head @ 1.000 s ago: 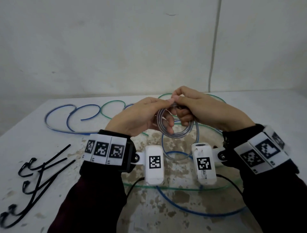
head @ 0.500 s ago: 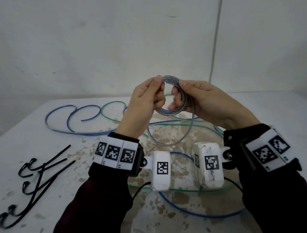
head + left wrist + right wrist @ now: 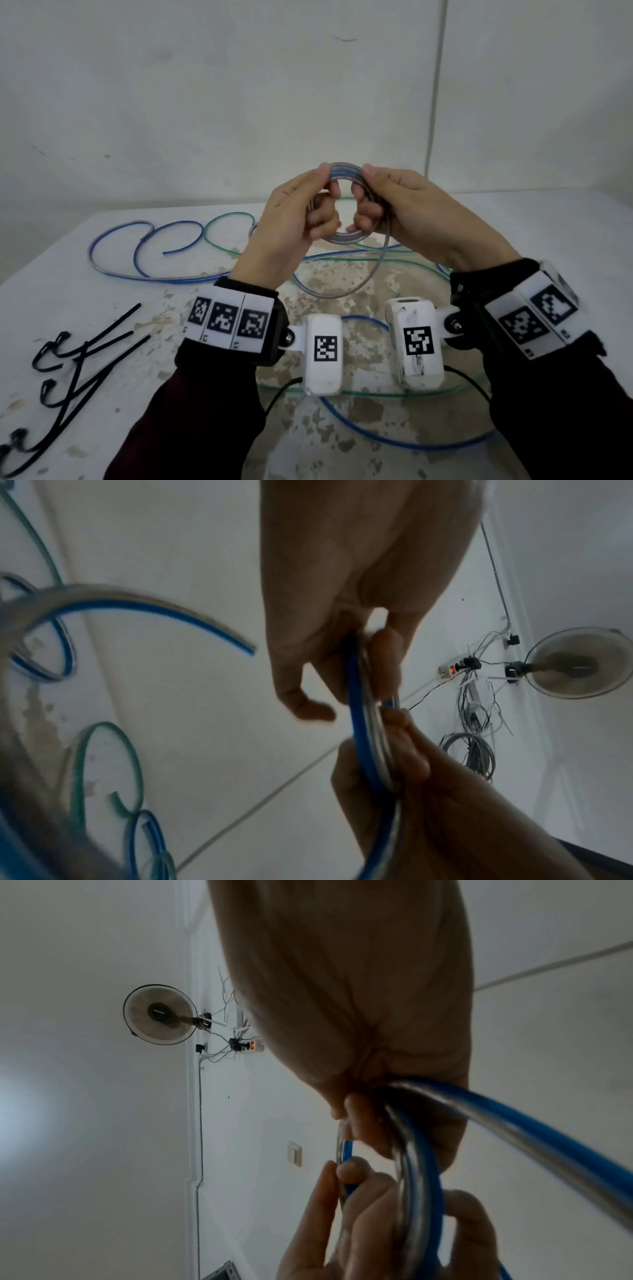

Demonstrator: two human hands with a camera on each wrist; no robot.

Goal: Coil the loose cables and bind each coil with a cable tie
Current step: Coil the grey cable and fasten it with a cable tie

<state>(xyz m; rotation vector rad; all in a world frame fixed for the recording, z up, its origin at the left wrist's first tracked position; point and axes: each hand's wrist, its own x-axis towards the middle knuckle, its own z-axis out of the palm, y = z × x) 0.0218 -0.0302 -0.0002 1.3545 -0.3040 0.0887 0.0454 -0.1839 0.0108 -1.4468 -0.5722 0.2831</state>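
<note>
A small coil of blue-and-clear cable (image 3: 345, 170) is held up above the table between both hands. My left hand (image 3: 310, 202) pinches its left side, thumb and fingers curled round the loops (image 3: 363, 723). My right hand (image 3: 373, 198) grips its right side (image 3: 418, 1164). A loose tail of the same cable (image 3: 371, 274) hangs from the coil in a wide loop down to the table. Another blue cable (image 3: 137, 240) and a green cable (image 3: 229, 219) lie uncoiled on the white table (image 3: 51, 308). Several black cable ties (image 3: 78, 359) lie at the front left.
A blue cable loop (image 3: 394, 442) and a green one (image 3: 370, 394) run under my wrists near the front edge. The wall (image 3: 205, 102) stands right behind the table. A wall fan (image 3: 578, 664) and a power strip (image 3: 452, 669) show in the wrist views.
Both hands have lifted the coil from just above the table to higher in front of the wall. The coil has turned to face me, and the grips shifted to its two sides.
</note>
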